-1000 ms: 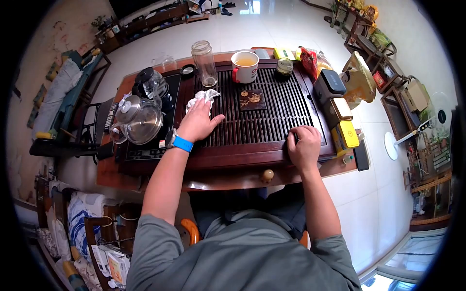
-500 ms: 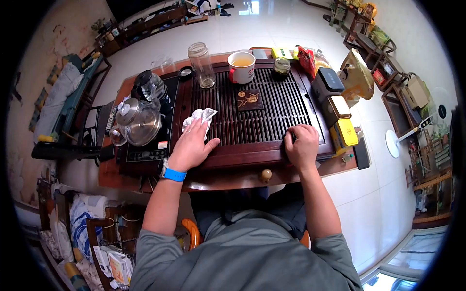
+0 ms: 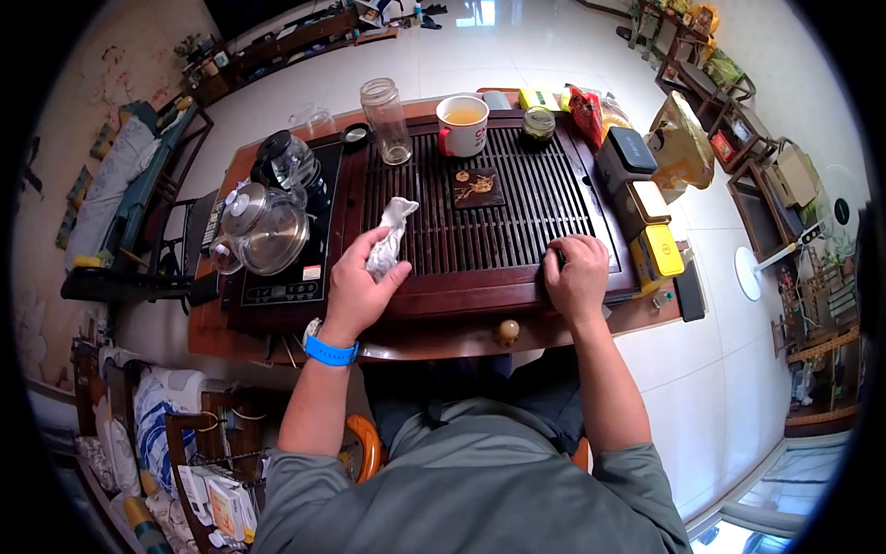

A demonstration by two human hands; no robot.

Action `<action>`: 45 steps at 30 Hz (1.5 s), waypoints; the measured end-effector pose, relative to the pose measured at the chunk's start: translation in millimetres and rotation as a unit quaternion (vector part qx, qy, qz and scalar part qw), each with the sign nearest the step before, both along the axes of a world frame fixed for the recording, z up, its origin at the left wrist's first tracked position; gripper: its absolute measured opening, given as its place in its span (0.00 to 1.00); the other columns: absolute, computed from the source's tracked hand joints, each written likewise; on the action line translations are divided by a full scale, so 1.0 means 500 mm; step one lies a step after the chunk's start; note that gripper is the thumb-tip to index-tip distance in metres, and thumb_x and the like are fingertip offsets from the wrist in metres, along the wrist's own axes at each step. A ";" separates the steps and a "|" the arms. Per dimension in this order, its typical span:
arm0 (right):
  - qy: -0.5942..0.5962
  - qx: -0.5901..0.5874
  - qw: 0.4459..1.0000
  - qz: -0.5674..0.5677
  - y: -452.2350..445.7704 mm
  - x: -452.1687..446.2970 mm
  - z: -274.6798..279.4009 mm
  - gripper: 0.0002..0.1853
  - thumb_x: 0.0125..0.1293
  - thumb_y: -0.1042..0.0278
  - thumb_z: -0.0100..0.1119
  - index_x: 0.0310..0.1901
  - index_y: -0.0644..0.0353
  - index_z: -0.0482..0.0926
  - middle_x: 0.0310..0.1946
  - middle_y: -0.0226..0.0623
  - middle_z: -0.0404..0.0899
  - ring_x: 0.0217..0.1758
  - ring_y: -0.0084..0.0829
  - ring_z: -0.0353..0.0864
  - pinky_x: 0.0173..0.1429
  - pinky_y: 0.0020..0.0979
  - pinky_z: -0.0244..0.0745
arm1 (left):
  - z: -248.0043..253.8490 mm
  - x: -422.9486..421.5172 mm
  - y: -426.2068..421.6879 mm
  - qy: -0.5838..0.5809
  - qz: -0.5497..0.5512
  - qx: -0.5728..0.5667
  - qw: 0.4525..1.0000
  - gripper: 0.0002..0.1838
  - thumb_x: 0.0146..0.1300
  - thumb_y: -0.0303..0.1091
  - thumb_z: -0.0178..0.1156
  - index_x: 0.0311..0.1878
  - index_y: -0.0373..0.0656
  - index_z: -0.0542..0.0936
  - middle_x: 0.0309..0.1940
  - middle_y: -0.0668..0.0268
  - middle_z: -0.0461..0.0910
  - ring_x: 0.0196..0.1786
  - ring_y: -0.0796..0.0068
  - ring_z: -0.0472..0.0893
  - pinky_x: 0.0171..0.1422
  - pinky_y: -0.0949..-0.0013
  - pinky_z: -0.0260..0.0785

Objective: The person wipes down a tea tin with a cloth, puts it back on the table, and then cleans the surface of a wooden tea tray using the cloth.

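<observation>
A crumpled white tissue (image 3: 391, 242) is pinched between the thumb and fingers of my left hand (image 3: 362, 284), over the left front of the slatted wooden tea tray (image 3: 443, 288). My right hand (image 3: 580, 275) rests on the tray's right front edge, its fingers curled into a loose fist with nothing visible in them. A dark square plaque with a gold design (image 3: 478, 188) lies on the slats. Behind it stand a white and red mug (image 3: 462, 138) of yellowish liquid, a tall clear glass bottle (image 3: 391, 129) and a small glass jar (image 3: 537, 127) with dark contents.
Left of the slats, a glass kettle (image 3: 269, 231) and a second glass pot (image 3: 286, 162) stand by a black induction cooker (image 3: 282, 292). Several tins, including a yellow tin (image 3: 657, 251), line the right side near a gold bag (image 3: 681, 148). A round wooden knob (image 3: 506, 332) is at the front.
My left hand has lifted from lying over the tissue to pinching it, and the tissue now stands up narrower and slightly to the right. My right hand stays in place.
</observation>
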State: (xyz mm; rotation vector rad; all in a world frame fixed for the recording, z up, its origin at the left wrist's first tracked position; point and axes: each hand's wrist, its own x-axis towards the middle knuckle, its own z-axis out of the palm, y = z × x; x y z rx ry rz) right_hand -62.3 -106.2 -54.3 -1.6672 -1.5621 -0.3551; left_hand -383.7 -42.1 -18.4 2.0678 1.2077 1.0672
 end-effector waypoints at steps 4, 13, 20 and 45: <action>-0.002 0.003 1.000 0.000 0.002 0.001 -0.003 0.04 0.57 0.70 0.65 0.31 0.58 0.86 0.33 0.38 0.87 0.46 0.41 0.84 0.63 0.44 0.71 | -0.021 0.016 0.017 -0.160 0.012 -0.062 0.985 0.22 0.69 0.29 0.66 0.63 0.36 0.75 0.55 0.59 0.81 0.55 0.72 0.82 0.63 0.67 0.74; 0.003 0.017 1.000 0.007 0.003 0.007 -0.007 0.04 0.58 0.68 0.66 0.33 0.58 0.86 0.34 0.38 0.86 0.45 0.41 0.84 0.62 0.44 0.72 | -0.025 0.072 0.014 -0.513 -0.140 -0.311 0.788 0.20 0.80 0.33 0.50 0.68 0.34 0.73 0.60 0.58 0.82 0.61 0.65 0.83 0.67 0.60 0.76; 0.341 -0.079 0.922 0.167 -0.039 -0.039 0.057 0.23 0.69 0.60 0.68 0.60 0.62 0.78 0.46 0.40 0.87 0.53 0.35 0.85 0.59 0.36 0.77 | 0.005 0.139 -0.036 -0.560 -0.218 -0.379 0.704 0.22 0.82 0.33 0.44 0.72 0.35 0.68 0.62 0.53 0.80 0.62 0.59 0.82 0.69 0.55 0.76; 0.796 0.021 0.572 0.195 -0.139 -0.067 0.119 0.16 0.77 0.70 0.51 0.61 0.67 0.71 0.50 0.44 0.82 0.52 0.33 0.86 0.60 0.38 0.83 | -0.022 0.164 -0.106 -0.274 -0.105 -0.200 0.935 0.11 0.79 0.33 0.53 0.55 0.37 0.78 0.46 0.66 0.82 0.43 0.80 0.81 0.52 0.73 0.75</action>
